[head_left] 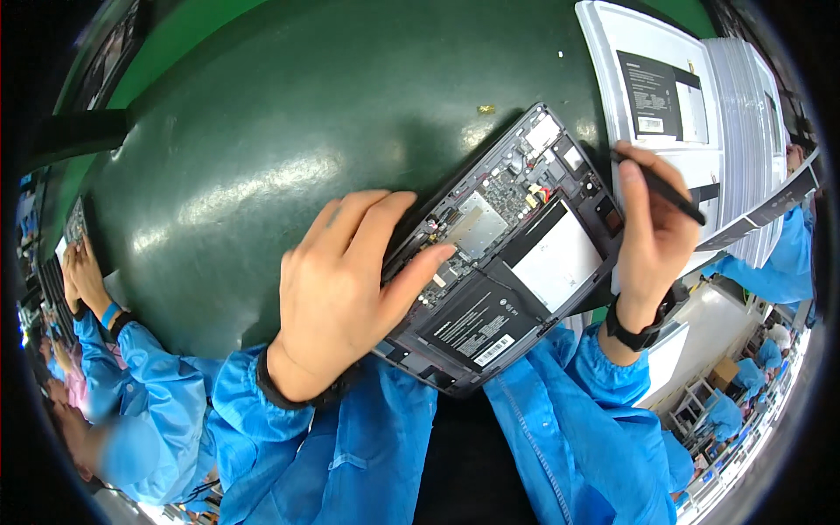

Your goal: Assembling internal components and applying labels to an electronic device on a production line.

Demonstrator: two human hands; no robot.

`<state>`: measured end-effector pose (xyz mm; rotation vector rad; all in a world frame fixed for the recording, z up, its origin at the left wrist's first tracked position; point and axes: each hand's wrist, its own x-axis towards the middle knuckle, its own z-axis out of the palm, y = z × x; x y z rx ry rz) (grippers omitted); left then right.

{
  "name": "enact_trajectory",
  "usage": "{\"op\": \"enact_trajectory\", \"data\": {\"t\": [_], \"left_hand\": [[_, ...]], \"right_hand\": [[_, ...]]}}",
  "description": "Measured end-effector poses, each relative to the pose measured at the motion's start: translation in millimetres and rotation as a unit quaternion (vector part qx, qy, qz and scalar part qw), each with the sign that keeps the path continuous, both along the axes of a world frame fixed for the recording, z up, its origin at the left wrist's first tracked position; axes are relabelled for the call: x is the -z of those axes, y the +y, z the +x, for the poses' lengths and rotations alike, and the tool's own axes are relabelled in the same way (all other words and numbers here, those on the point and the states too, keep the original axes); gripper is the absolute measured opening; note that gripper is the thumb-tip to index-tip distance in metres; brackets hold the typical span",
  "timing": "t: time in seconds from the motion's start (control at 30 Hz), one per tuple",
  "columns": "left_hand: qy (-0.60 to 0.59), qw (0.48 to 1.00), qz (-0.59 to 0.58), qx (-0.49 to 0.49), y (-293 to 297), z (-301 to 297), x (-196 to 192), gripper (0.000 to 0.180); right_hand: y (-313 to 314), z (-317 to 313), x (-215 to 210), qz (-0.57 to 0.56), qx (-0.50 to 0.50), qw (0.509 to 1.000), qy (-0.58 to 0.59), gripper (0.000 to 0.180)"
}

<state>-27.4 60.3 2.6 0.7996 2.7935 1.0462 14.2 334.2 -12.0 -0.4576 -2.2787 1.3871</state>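
- At nine o'clock in the view, a co-worker's hands (83,276) meet near the edge of the green table (227,166); a blue sleeve (162,324) runs down from them.
- Right of these, the person's left hand (337,280) lies at nine o'clock on the opened device, gripping its side; the fingers bend over the outer edge, the thumb points to two o'clock above the circuit board.
- In the middle, the opened device (499,254) slants with its long sides running from seven to one o'clock, insides facing up; a silver plate (477,226) sits near its centre, a black labelled panel (477,319) toward seven o'clock, a white panel (560,262) toward four; red and yellow wires (542,194) show at one o'clock.
- At twelve o'clock from the device, a small gold-coloured scrap (486,109) lies on the table.
- At three o'clock, the right hand (652,232) closes round a black pen-shaped tool (669,191), which points to ten o'clock; a black wristband (634,334) circles the wrist.
- At two o'clock, just beyond this hand, stand stacked white trays (739,114); the near one holds a black-and-white battery (652,96).
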Motion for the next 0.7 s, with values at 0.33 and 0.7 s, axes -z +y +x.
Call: {"op": "enact_trajectory", "data": {"t": [0.33, 0.7], "left_hand": [[0.018, 0.986, -0.006, 0.167, -21, -12, 14, 0.045], [-0.104, 0.983, 0.113, 0.103, -8, -27, 16, 0.011]], "right_hand": [[-14, 44, -21, 0.026, 0.001, 0.997, -0.071, 0.018], [-73, 25, -20, -0.096, -0.173, 0.979, -0.048, 0.024]]}}
